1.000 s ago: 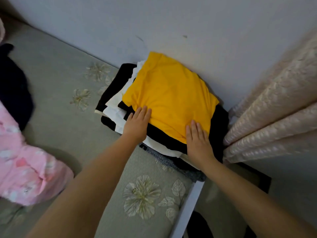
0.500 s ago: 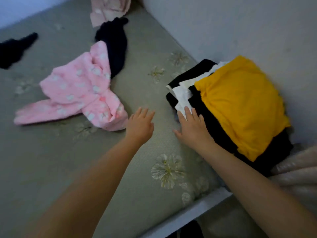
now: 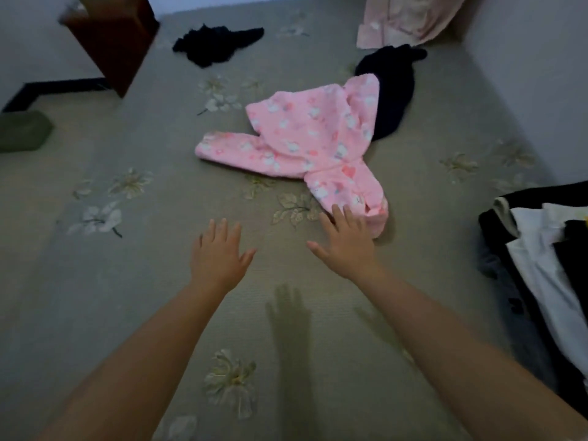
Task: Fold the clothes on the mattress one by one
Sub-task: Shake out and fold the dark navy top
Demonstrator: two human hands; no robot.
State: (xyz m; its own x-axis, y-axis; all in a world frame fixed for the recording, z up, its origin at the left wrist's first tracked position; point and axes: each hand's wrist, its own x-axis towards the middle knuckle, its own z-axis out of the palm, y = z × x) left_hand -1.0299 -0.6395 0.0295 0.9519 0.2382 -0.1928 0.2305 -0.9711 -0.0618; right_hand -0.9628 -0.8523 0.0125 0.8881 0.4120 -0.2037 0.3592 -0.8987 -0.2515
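**Both hands spread over the mattress, pink garment just ahead**

Both hands reach forward with fingers straight and spread, holding nothing. Left hand (image 3: 217,256) hovers palm-down over bare mattress (image 3: 127,281) near the frame's centre; whether it touches the fabric I cannot tell. Right hand (image 3: 346,241) lies just beside it at 3 o'clock, its fingertips (image 3: 338,211) at the near end of the pink garment (image 3: 305,144), touching or just short of it.

At 9 o'clock from the hands, at the left edge, sits a green object (image 3: 24,135); at 11 o'clock stands a brown wooden piece of furniture (image 3: 111,36). A crumpled black garment (image 3: 216,46) lies at 12 o'clock, far up the mattress. The pink garment sprawls unfolded at 1 o'clock, overlapping a second dark garment (image 3: 391,90) beside it. Further off at 1 o'clock rests a pale pink cloth (image 3: 410,20). At 3 o'clock, by the right edge, is the stack of folded clothes (image 3: 541,249), black and white layers showing.
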